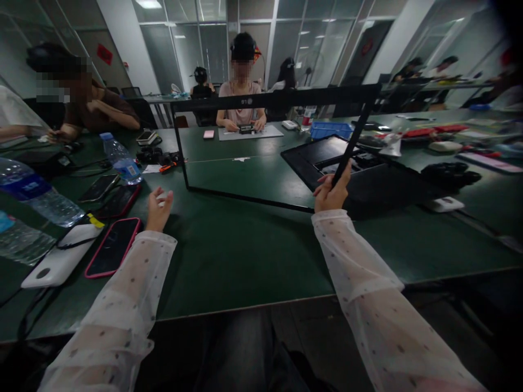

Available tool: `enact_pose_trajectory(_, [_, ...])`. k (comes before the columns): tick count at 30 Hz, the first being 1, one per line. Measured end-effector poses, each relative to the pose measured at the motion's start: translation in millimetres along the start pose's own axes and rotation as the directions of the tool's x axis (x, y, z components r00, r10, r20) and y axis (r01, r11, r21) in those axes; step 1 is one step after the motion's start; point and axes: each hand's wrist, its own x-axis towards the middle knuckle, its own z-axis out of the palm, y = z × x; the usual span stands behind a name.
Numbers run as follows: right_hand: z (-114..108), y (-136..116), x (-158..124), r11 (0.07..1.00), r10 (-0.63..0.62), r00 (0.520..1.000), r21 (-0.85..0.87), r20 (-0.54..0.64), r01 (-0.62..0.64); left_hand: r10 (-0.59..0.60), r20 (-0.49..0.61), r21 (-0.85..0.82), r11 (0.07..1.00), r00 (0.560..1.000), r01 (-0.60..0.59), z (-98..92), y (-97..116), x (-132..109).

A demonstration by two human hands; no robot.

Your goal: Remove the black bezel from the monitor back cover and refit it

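Note:
A thin black screen bezel (278, 99) with an LG logo on its top strip is held up over the green table. My right hand (333, 190) is closed around its right side, near the lower corner. Through the open middle of the frame the tabletop shows. My left hand (159, 207) is apart from the bezel, to its lower left, fingers loosely curled and spread with nothing in them. Behind my right hand lies a black laptop shell (379, 179), partly hidden, with its inner parts exposed.
Left of me are a pink-edged phone (112, 247), a white power bank (61, 256) and water bottles (122, 158). A blue basket (330, 130) stands beyond the shell, a black bundle (449, 175) at right. Across the green table (245, 261) a person (241, 103) works on a small part.

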Motion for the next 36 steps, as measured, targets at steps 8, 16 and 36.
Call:
enact_pose_trajectory(8, [4.1, 17.7, 3.5, 0.997, 0.079, 0.993, 0.001, 0.090, -0.079, -0.020, 0.064, 0.149, 0.989, 0.998, 0.011, -1.7, -5.5, -0.3])
enact_pose_trajectory(16, [15.5, 42.6, 7.3, 0.990, 0.139, 0.986, 0.019, 0.087, -0.141, 0.008, 0.044, 0.201, 0.979, 0.999, -0.016, -5.6, -11.9, 1.1])
enact_pose_trajectory(36, [31.2, 71.7, 9.3, 0.962, 0.262, 0.830, -0.201, 0.493, -0.184, 0.106, 0.267, 0.544, 0.804, 0.958, -0.240, -11.8, -9.8, -0.3])
